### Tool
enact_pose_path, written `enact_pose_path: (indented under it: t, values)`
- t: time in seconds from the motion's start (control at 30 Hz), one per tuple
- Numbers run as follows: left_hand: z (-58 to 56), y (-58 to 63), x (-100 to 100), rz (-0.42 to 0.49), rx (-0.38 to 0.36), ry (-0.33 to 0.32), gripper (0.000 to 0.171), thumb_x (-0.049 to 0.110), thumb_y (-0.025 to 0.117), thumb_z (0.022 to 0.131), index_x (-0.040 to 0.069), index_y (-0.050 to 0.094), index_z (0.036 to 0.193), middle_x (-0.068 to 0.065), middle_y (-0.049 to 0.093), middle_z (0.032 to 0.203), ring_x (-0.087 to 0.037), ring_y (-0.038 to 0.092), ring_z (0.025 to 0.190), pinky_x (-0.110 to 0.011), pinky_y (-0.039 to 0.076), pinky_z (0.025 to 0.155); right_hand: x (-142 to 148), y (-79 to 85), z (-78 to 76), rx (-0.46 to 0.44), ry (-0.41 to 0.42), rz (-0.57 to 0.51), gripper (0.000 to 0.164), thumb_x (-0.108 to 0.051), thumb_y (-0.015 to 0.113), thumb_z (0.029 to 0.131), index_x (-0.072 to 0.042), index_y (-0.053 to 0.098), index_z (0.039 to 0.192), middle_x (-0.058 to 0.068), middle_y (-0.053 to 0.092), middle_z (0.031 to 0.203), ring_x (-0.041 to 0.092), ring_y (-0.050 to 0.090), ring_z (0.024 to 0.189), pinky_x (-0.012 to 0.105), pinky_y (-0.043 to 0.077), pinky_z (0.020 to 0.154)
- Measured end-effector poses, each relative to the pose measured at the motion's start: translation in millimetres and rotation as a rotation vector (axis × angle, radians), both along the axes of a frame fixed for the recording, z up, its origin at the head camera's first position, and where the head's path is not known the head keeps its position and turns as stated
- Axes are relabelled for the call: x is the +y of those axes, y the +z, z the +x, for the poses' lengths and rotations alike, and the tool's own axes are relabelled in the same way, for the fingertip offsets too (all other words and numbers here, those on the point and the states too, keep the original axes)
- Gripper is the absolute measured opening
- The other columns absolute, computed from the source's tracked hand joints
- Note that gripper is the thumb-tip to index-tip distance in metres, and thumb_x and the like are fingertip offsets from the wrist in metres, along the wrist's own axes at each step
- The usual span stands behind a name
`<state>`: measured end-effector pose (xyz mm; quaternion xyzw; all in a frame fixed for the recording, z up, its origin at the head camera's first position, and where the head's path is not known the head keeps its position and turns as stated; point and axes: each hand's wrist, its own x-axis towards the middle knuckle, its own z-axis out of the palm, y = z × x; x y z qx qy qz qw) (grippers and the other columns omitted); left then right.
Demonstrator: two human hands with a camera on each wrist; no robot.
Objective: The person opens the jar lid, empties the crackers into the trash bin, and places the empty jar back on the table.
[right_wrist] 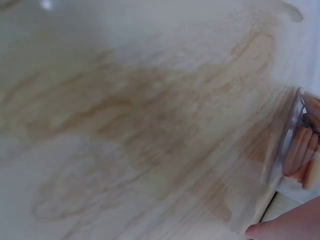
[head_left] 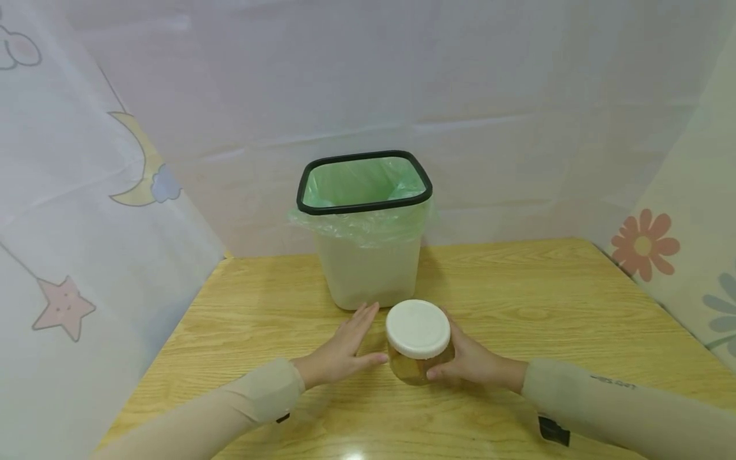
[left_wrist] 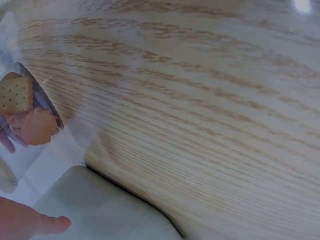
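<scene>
A clear jar (head_left: 409, 369) with a white lid (head_left: 418, 326) stands on the table in front of the bin. My right hand (head_left: 470, 358) grips its right side, thumb in front and fingers partly hidden behind it. To the left of the jar, my left hand (head_left: 345, 351) has its fingers extended and thumb pointing at it, with nothing held. Through the jar wall, the left wrist view shows a square cracker (left_wrist: 16, 95) and a round biscuit (left_wrist: 39, 126). Brown biscuits (right_wrist: 299, 152) inside appear at the right edge of the right wrist view.
Just behind the jar stands a pale bin (head_left: 368, 271) with a black rim (head_left: 368, 208) and a green plastic liner (head_left: 368, 229). Both rest on a wood-grain table (head_left: 517, 287). Pale cloth walls (head_left: 517, 128) with printed shapes enclose the back and sides.
</scene>
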<state>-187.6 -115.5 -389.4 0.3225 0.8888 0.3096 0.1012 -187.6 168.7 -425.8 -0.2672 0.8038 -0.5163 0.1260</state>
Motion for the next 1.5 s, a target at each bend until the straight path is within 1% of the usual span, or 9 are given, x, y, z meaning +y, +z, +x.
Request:
enact_pose_path:
  t: [0.13,0.23,0.37,0.57,0.67,0.83,1.13,1.3,1.5]
  values:
    - [-2.4,-1.6,1.3,0.002,-0.001,0.001,0.09,0.045,0.059,0.095,0.007,0.005,0.157,-0.013,0.006,0.162,-0.029,0.0,0.147,-0.058,0.009,0.114,0.1,-2.2,-1.2,-0.012,0.004,-0.039,0.128,-0.017,0.087,0.073,0.01,-0.014,0.148,0.038,0.005,0.152,0.058,0.002,0.137,0.076,0.006,0.101]
    - [-4.0,-2.3,3.0,0.009,0.004,0.0,0.091,0.046,0.06,0.095,0.008,0.006,0.157,-0.014,0.008,0.161,-0.03,0.001,0.147,-0.058,0.012,0.113,-0.2,-3.9,-1.9,-0.035,0.015,-0.078,0.125,-0.014,0.087,0.073,0.009,-0.01,0.149,0.037,0.009,0.152,0.056,0.006,0.138,0.075,0.005,0.102]
    - [-4.9,-1.1,6.6,0.028,-0.02,-0.005,0.092,0.047,0.061,0.093,0.009,0.006,0.157,-0.015,0.007,0.161,-0.028,0.001,0.147,-0.059,0.013,0.112,-0.4,-5.3,-2.5,-0.061,0.025,-0.113,0.119,-0.014,0.087,0.074,0.01,-0.002,0.149,0.035,0.015,0.151,0.053,0.011,0.138,0.073,0.006,0.104]
    - [-7.9,-0.1,13.0,0.05,-0.033,-0.026,0.093,0.045,0.065,0.092,0.007,0.009,0.156,-0.017,0.009,0.16,-0.032,0.004,0.147,-0.062,0.016,0.111,-1.7,-9.1,-4.7,-0.106,0.011,-0.16,0.114,-0.011,0.087,0.073,0.008,0.004,0.149,0.032,0.022,0.148,0.051,0.019,0.135,0.072,0.008,0.105]
    - [-9.9,-0.3,15.7,0.059,-0.037,-0.023,0.093,0.041,0.067,0.092,0.006,0.01,0.156,-0.019,0.011,0.16,-0.034,0.005,0.147,-0.061,0.018,0.111,-1.9,-10.6,-5.7,-0.137,0.023,-0.191,0.111,-0.011,0.085,0.075,0.007,0.005,0.15,0.031,0.024,0.148,0.05,0.022,0.134,0.071,0.012,0.105]
    - [-12.0,0.9,19.4,0.087,-0.063,-0.009,0.093,0.037,0.07,0.09,0.004,0.013,0.156,-0.021,0.011,0.159,-0.035,0.008,0.146,-0.059,0.02,0.111,-0.4,-11.1,-6.4,-0.145,0.032,-0.217,0.107,-0.012,0.084,0.077,0.009,0.006,0.148,0.034,0.026,0.146,0.051,0.028,0.131,0.067,0.022,0.104]
    - [-17.2,0.2,21.0,0.153,-0.112,-0.007,0.093,0.035,0.072,0.089,0.007,0.015,0.156,-0.018,0.014,0.159,-0.034,0.011,0.146,-0.058,0.02,0.111,-0.3,-9.3,-8.8,-0.198,0.044,-0.235,0.11,-0.005,0.082,0.078,0.005,0.0,0.15,0.032,0.02,0.149,0.05,0.023,0.133,0.069,0.018,0.105]
    - [-22.0,-1.1,20.9,0.189,-0.131,-0.027,0.093,0.032,0.074,0.087,0.009,0.016,0.156,-0.014,0.015,0.16,-0.032,0.014,0.146,-0.056,0.021,0.112,0.3,-9.5,-11.1,-0.182,0.057,-0.223,0.11,-0.004,0.082,0.077,0.006,0.0,0.15,0.033,0.022,0.147,0.048,0.03,0.129,0.062,0.027,0.103]
    - [-26.5,-1.5,20.3,0.215,-0.177,-0.043,0.092,0.031,0.075,0.087,0.009,0.017,0.156,-0.014,0.016,0.159,-0.034,0.015,0.145,-0.058,0.021,0.111,0.9,-8.6,-12.8,-0.189,0.052,-0.216,0.109,-0.004,0.083,0.076,0.008,0.002,0.149,0.033,0.024,0.146,0.047,0.032,0.129,0.06,0.025,0.104]
